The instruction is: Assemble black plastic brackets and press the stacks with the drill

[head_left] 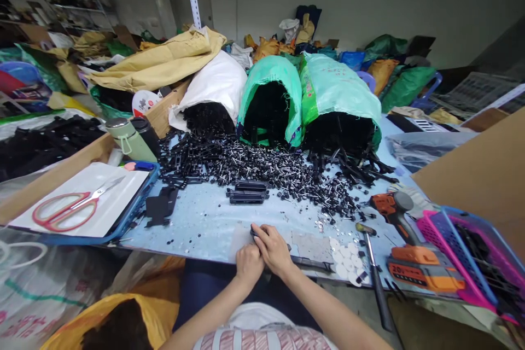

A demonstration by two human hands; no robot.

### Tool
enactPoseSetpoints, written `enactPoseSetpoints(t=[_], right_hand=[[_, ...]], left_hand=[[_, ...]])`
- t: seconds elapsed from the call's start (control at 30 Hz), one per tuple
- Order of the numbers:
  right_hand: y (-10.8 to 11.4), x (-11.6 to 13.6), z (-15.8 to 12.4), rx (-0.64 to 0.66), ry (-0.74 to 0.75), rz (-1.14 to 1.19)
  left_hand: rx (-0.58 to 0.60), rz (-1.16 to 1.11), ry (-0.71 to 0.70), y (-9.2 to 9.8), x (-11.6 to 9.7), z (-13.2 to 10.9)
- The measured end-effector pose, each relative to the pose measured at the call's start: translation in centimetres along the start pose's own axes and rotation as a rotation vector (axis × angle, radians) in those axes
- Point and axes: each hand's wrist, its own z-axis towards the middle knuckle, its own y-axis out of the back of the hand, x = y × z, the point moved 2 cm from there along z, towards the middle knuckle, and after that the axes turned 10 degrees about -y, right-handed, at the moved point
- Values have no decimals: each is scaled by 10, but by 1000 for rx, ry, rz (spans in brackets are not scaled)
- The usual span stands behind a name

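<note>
My left hand (249,263) is closed in a fist at the front edge of the table, against my right hand (273,249). The fingers of my right hand curl over a small black plastic part (253,231), mostly hidden by them. What my left fingers hold, if anything, is hidden. Under the hands lies a translucent sheet (238,240). Beyond them, two black plastic bars (247,196) rest side by side, in front of a heap of small black parts with metal pins (262,164). To the right, a black strip (311,263) lies along the table edge.
Sacks of black parts, one white (221,85) and two green (270,74), open toward me. At right are white discs (348,260), a hammer (373,268), a cordless drill (400,213) and baskets (438,229). Scissors (77,205) lie on a tray (153,180) at left.
</note>
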Motion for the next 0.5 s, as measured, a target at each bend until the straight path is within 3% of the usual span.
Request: enactPoseSetpoints(t=[0.1,0.27,0.5], right_hand=[[-1,1,-1,4,42,5],[-3,0,0,-31,-40,-25],[-6,4,-1,11,-21,-159]], left_hand=[[-12,-16,-26,-3,-4,2],[-15,3,-15,-1,-1,1],[23,24,-29,7,1,-3]])
